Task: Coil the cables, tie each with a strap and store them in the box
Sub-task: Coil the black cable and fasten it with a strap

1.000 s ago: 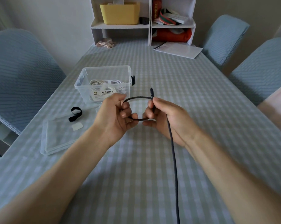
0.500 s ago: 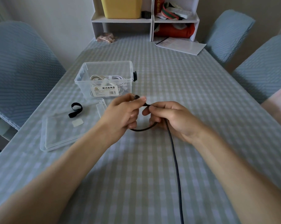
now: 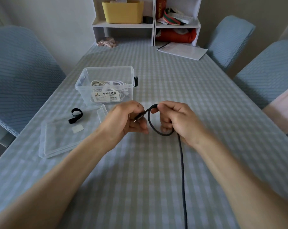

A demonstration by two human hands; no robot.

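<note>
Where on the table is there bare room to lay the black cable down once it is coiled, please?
The tablecloth lies bare right of the clear box, out toward the right chairs. The near strip between the forearms is crossed only by the black cable. The left side is crowded: box, its lid and the black strap sit together.

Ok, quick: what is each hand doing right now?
Left hand: fingers grip the plug end of the thin black cable.
Right hand: pinches the same cable's loop.
</note>
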